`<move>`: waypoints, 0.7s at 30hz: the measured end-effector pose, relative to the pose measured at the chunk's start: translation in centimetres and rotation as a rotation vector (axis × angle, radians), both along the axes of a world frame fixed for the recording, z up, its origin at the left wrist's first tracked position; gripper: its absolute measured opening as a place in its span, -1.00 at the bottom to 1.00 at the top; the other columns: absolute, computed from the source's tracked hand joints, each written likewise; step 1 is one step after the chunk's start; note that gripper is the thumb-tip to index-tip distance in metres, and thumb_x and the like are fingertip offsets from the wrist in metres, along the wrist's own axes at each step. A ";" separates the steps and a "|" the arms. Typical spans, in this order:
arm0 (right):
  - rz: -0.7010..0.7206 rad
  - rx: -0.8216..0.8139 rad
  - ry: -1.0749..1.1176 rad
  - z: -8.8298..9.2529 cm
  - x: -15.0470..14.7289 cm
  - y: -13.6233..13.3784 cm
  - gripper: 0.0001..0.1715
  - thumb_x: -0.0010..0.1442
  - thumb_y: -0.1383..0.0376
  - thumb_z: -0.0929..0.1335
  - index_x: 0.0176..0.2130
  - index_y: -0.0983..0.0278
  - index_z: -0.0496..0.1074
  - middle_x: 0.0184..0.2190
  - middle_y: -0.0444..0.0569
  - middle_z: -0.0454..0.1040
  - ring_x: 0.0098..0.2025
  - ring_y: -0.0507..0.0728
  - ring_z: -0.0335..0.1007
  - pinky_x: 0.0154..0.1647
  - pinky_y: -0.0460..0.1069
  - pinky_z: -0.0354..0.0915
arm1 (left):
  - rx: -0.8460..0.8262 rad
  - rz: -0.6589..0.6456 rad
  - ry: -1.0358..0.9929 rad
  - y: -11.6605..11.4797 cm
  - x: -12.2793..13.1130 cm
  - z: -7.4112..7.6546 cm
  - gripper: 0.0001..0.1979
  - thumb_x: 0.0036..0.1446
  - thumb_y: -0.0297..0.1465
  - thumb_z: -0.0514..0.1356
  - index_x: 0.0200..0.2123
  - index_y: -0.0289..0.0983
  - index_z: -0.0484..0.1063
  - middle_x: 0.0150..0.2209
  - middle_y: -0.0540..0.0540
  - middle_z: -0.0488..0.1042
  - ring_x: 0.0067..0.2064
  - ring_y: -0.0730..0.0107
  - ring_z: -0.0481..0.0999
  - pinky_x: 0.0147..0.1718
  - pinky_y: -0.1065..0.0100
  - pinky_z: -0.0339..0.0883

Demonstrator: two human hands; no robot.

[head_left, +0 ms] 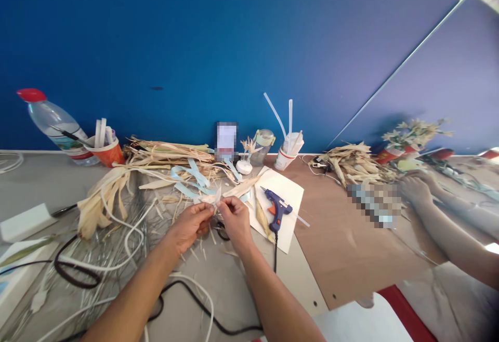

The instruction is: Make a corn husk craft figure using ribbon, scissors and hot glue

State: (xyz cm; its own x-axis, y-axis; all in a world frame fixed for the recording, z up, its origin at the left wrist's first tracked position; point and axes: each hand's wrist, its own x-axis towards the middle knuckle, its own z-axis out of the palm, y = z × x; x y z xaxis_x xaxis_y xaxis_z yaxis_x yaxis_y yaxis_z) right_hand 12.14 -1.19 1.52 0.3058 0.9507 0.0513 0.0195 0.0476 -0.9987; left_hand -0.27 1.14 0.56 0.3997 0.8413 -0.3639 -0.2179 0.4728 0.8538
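My left hand and my right hand meet over the middle of the table, thumbs and fingers pinched close together. Between their fingertips is a small pale piece of dried corn husk, its lower part hidden by the fingers. Just behind the hands lie loops of light blue ribbon. To the right, a blue glue gun with an orange trigger lies on a white sheet, beside a curled husk strip. Thin husk scraps are scattered around and below my hands.
A husk pile lies along the blue partition. An orange paper cup, a bottle, a phone and a white cup stand there. White cables cross the left. Another person's arms rest at right.
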 end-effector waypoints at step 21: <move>-0.026 0.035 -0.191 -0.5 0.2 0.1 -0.83 0.07 0.24 0.30 -0.50 0.26 0.32 -0.58 -0.18 0.28 -0.52 0.03 0.17 -0.45 -0.08 0.15 | 0.151 -0.035 0.131 -0.3 0.2 0.6 -0.66 -0.10 -0.15 0.31 -0.53 -0.31 0.34 -0.64 0.12 0.15 -0.62 0.60 0.06 -0.63 0.46 -0.10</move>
State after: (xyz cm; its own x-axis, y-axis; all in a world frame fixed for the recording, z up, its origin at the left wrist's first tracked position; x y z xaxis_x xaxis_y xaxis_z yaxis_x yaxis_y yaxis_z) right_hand 12.35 -1.13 1.06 0.3114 0.9394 0.1434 0.2107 0.0789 -0.9744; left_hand -0.06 0.86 1.21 0.3873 0.8767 -0.2852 -0.0862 0.3425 0.9356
